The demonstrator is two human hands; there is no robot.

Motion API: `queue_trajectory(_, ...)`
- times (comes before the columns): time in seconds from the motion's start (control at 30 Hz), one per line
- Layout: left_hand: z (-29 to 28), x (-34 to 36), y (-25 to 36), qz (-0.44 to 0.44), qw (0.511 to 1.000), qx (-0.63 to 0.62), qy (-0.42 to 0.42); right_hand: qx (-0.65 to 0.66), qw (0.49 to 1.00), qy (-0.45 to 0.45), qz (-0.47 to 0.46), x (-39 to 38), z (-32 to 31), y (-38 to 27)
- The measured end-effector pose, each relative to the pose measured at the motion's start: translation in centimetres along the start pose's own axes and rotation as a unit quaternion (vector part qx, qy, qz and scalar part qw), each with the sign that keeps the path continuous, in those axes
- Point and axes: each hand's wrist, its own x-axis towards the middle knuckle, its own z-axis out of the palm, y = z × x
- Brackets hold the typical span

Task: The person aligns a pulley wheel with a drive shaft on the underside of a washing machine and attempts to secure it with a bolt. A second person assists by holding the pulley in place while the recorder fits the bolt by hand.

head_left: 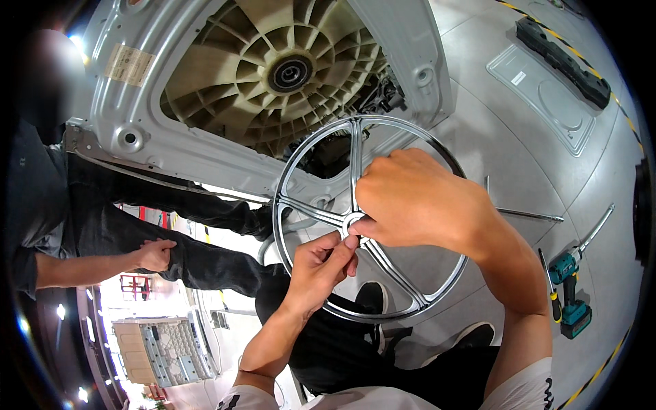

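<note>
A silver spoked pulley wheel (311, 131) is held in front of me, its hub (352, 221) between my hands. My right hand (417, 198) is closed over the spokes beside the hub, its thumb pointing in at the centre. My left hand (321, 266) is pinched at the hub's lower left, thumb against fingers. Whatever small thing sits between those fingertips is hidden. Behind the wheel stands an opened grey metal casing (239, 167). Through its opening shows a ribbed, yellowish plastic tub (219, 68) with a dark round bearing (290, 73) at its middle.
A teal cordless drill (571, 290) and a yellow-black screwdriver (552, 294) lie on the floor at the right. Farther off are a grey metal cover panel (547, 99) and a long black plastic part (564, 61). At the left stands another person (109, 225) in dark clothes, hands together.
</note>
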Motion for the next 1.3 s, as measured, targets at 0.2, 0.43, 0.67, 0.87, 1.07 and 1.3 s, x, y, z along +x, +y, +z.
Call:
queue_trajectory(0.2, 0.03, -0.03, -0.04, 0.002, 1.000, 0.007, -0.002, 0.000, 1.000, -0.008, 0.003, 0.00, -0.06, -0.03)
queue_trajectory(0.43, -0.05, -0.12, -0.16, 0.008, 1.000, 0.014, 0.000, -0.007, 1.000, 0.004, -0.001, -0.10, -0.02, -0.24)
queue_trajectory(0.67, -0.03, -0.15, -0.01, -0.002, 1.000, 0.013, 0.004, -0.008, 1.000, -0.002, -0.004, -0.09, -0.03, -0.19)
queue_trajectory(0.87, -0.01, -0.04, -0.07, -0.007, 1.000, 0.020, 0.012, -0.005, 1.000, 0.000, -0.009, -0.19, -0.07, -0.22)
queue_trajectory(1.07, -0.10, 0.02, -0.14, -0.002, 1.000, 0.009, 0.009, -0.002, 1.000, 0.000, -0.009, -0.14, -0.15, -0.28)
queue_trajectory(1.3, 0.21, 0.16, -0.10, 0.004, 1.000, 0.010, 0.019, 0.001, 1.000, 0.013, -0.014, -0.12, 0.10, -0.12)
